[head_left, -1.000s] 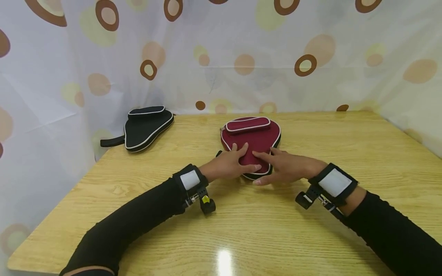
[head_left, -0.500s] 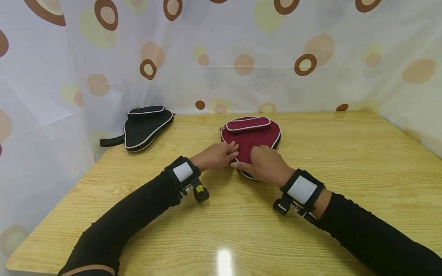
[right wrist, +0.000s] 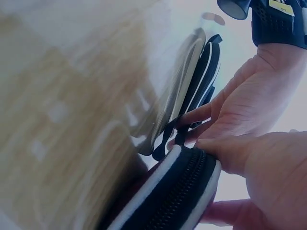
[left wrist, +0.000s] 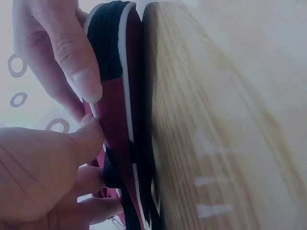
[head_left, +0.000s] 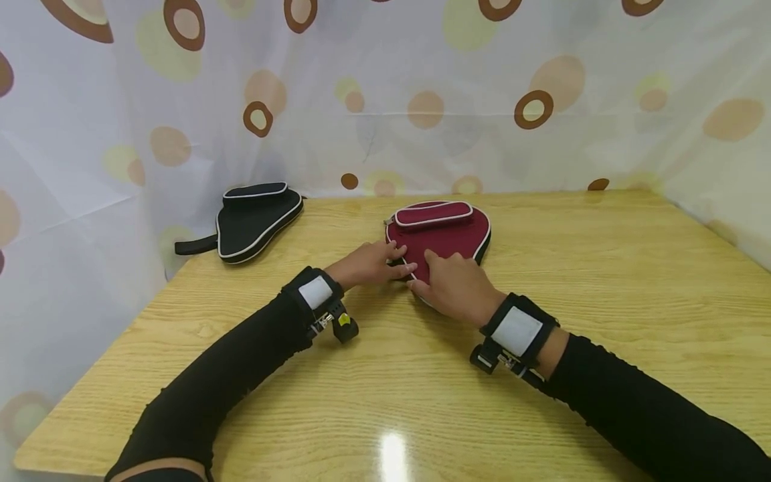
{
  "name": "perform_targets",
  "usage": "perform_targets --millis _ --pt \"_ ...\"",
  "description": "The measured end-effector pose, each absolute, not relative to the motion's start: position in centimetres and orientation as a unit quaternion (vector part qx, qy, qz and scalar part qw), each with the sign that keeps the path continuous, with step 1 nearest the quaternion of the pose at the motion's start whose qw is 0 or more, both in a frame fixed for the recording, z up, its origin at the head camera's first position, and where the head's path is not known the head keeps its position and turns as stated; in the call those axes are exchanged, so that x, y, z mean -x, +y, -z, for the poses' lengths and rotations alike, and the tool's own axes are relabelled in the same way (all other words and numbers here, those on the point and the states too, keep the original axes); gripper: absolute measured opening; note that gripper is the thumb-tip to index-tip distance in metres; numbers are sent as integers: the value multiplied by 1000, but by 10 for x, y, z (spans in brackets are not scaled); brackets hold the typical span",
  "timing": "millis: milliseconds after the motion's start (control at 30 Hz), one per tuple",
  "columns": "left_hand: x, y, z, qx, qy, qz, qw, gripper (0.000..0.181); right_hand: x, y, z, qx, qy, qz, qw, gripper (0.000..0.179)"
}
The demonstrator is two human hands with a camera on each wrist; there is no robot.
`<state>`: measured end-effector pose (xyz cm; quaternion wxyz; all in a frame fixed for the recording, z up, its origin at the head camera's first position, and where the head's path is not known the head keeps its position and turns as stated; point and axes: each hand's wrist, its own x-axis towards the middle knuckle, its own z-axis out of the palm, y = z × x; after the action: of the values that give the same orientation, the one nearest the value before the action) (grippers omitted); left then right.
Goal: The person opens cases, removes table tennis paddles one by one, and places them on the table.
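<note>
Maroon fabric paddle-shaped case with white piping (head_left: 448,241) lies flat toward the far side of the light wood-grain table (head_left: 301,415), narrow end toward the person. A maroon raised pocket (head_left: 435,214) crosses its wide end. Right hand (head_left: 454,284) is over the narrow end: fingers curled over the face, thumb pressed on the near rim, gripping the case edge. Black zipper (left wrist: 108,43) runs along the rim below that thumb in the left wrist view. Left hand (head_left: 367,266) is at the case's left side, fingers slightly bent, thumb touching the rim. Its fingertips are at a thin black strap (left wrist: 113,176) beside the rim; cannot tell whether they pinch it. The two hands are close together, left hand slightly farther from the person.

Black fabric paddle-shaped case with white piping (head_left: 253,224) lies on the table well to the left, apart from both hands, its black carrying loop (head_left: 195,246) pointing left. White cloth with brown, peach and yellow spots (head_left: 385,67) hangs behind. Both arms wear black sleeves (head_left: 217,368) and black wristbands (head_left: 518,328) with small cameras mounted underneath.
</note>
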<state>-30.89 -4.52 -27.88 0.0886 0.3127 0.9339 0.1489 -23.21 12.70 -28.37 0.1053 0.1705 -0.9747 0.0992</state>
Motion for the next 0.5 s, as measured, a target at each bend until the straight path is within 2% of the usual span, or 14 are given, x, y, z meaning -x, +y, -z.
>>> perform_targets --millis 267,500 --pt "305 -45 282 -290 939 -158 94 61 233 129 281 -184 -974 -83 101 51" --pt "303 -41 288 -301 941 -140 62 59 234 136 281 -197 -972 -86 95 55"
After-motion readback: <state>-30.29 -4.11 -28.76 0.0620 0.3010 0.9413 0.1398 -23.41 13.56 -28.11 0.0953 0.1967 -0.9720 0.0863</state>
